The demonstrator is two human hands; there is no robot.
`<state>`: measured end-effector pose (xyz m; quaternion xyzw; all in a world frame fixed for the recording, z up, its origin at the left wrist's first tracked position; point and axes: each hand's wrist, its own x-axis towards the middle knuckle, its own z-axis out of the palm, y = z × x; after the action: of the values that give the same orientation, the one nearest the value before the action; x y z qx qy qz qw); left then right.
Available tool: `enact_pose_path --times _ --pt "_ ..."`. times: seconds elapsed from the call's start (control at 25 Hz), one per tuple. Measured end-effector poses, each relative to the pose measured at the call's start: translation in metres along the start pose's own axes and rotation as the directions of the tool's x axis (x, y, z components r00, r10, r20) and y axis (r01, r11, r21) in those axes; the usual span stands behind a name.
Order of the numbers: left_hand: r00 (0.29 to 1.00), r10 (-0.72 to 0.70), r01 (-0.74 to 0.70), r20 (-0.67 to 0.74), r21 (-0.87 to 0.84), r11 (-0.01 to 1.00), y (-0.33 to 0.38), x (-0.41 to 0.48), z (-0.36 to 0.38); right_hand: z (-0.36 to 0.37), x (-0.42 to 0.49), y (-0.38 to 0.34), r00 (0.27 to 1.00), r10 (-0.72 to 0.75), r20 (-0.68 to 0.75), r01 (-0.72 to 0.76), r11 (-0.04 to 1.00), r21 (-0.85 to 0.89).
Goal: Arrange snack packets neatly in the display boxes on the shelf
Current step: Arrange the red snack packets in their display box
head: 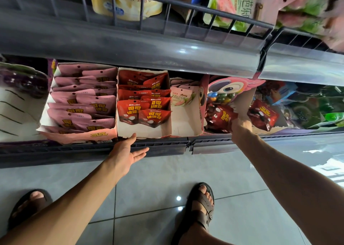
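Three white display boxes stand side by side on the lower shelf. The left box (44, 120) is packed with pink packets (83, 99). The middle box (144, 131) holds several red packets (143, 103) with a free strip at its front. The right box (186, 122) has a few pale packets (181, 97) at its back. My left hand (128, 153) is open, palm up, thumb against the middle box's front edge. My right hand (241, 128) grips a red packet (220, 118) over the shelf right of the boxes. A second red packet (262, 115) lies just beside that hand.
A pink cartoon-bird card (230, 88) stands behind the held packet. Green and blue goods (316, 107) fill the shelf's right end. The upper shelf rail (130, 45) overhangs the boxes. Grey tiled floor and my two sandalled feet (202, 207) are below.
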<state>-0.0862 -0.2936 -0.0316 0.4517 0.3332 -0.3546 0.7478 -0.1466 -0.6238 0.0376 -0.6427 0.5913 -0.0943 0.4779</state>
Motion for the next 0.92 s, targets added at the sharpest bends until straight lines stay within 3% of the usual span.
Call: enact_pose_path --times 0.08,0.16,0.24,0.28,0.4,0.52,0.72,0.8,0.92 --pt "1.000 0.002 -0.002 0.013 0.002 1.000 0.001 -0.003 0.001 -0.008 -0.011 0.002 0.989 -0.069 -0.129 0.065 0.997 -0.037" --pt "1.000 0.010 -0.010 0.021 0.019 1.000 0.001 -0.006 0.002 -0.011 -0.032 0.003 0.914 -0.334 -0.232 0.286 0.933 -0.218" --pt "1.000 0.023 -0.024 0.014 0.039 0.999 0.002 -0.010 0.003 -0.018 -0.061 0.000 0.744 -0.646 -0.172 0.538 0.731 -0.420" --pt "1.000 0.021 -0.021 0.009 0.046 0.999 0.002 -0.011 0.004 -0.022 -0.072 -0.002 0.659 -0.742 -0.122 0.594 0.613 -0.521" --pt "1.000 0.012 -0.012 0.002 0.048 0.999 0.003 -0.016 0.003 -0.025 -0.105 -0.009 0.413 -0.909 0.060 0.718 0.285 -0.635" --pt "1.000 0.026 -0.027 0.009 0.059 0.998 0.003 -0.020 0.001 0.002 -0.129 -0.019 0.281 -0.910 0.305 0.847 0.086 -0.525" --pt "0.999 0.047 -0.047 0.005 0.065 0.997 0.002 -0.022 0.002 0.097 -0.146 -0.028 0.055 -0.847 0.529 0.981 -0.053 -0.187" --pt "0.999 0.049 -0.048 -0.014 0.068 0.997 0.002 -0.022 0.003 0.135 -0.148 -0.022 0.046 -0.812 0.582 0.981 -0.073 -0.180" --pt "0.999 0.023 -0.022 -0.022 0.063 0.998 0.004 -0.023 0.005 0.167 -0.145 -0.005 0.105 -0.776 0.622 0.963 -0.077 -0.259"
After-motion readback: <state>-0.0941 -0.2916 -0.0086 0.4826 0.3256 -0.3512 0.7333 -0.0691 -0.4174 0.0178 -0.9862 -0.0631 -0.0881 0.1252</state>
